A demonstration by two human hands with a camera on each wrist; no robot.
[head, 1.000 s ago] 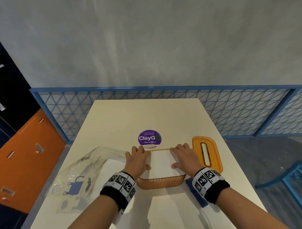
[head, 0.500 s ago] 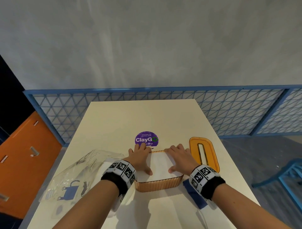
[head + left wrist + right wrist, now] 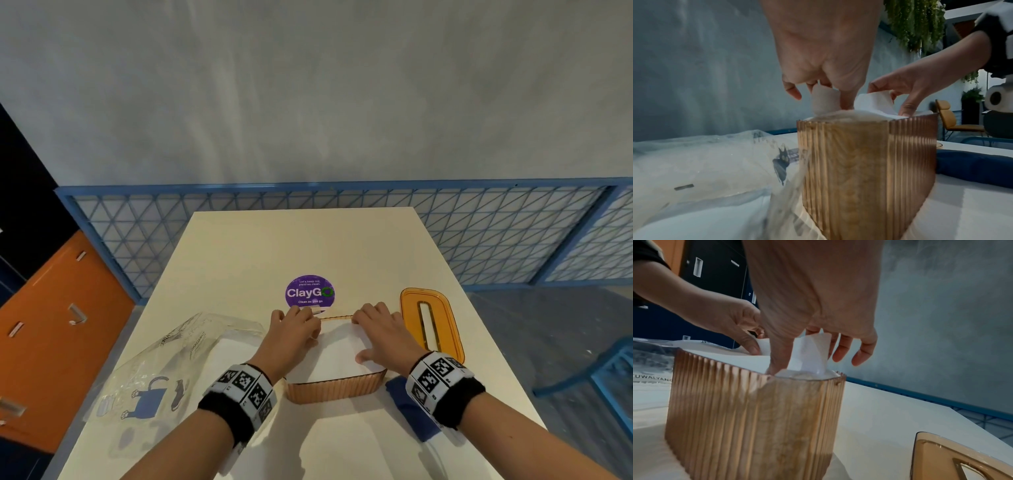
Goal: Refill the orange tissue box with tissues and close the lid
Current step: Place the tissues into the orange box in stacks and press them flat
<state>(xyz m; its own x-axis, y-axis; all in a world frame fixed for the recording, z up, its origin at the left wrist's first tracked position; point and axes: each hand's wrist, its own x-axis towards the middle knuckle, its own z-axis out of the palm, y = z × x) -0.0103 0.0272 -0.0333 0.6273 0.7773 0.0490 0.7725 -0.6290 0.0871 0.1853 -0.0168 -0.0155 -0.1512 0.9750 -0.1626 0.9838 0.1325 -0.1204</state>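
On the cream table (image 3: 308,240), we are pinching the soft, light top tissue (image 3: 873,100) with left hand (image 3: 291,329) and right hand (image 3: 383,332), lifting its far corners from the orange tissue box (image 3: 337,389).

The orange tissue box (image 3: 337,390), ribbed and translucent, stands open near the table's (image 3: 308,246) near edge; white tissues (image 3: 337,353) fill it to the rim, top sheet lifted at two corners; its slotted orange lid (image 3: 432,323) lies flat just beside it, toward the right edge.
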